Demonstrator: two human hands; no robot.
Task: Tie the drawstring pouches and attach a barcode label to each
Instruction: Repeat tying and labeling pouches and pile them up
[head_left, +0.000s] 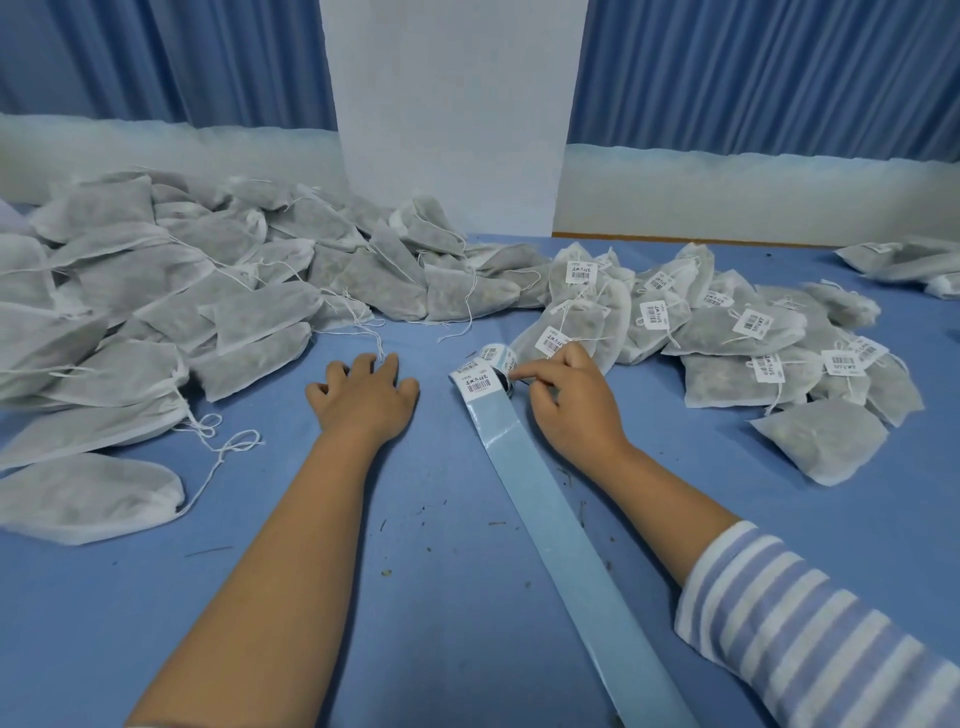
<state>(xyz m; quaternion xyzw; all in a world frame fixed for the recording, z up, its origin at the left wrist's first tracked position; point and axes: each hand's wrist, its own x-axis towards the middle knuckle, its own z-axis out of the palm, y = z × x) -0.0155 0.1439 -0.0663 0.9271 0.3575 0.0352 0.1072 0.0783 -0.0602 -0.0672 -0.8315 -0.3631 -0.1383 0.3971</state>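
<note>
Your striped sleeve (810, 634) sits lowest in the frame, at the lower right. The spent backing strip (566, 525) runs from the bottom edge up to the label roll (491, 361) at centre.

Watch that strip. It trails loose across the blue table (441, 597) under your right forearm, so a drag of the arm could tug the roll off line or crease the next label. A label peeled at a slant may also fold onto itself and stick. Loose drawstrings (228, 447) at the left could snag your fingers when you reach for a pouch.

Your right hand (571, 410) is narrowed, with forefinger and thumb pinching at the roll's edge. Your left hand (366, 397) rests palm down on the table with fingers spread and lightly bent, holding nothing.

The unlabelled pouches (171, 291) are heaped across the upper left, and the labelled pouches (727, 327) lie at the right, just beyond the roll.
</note>
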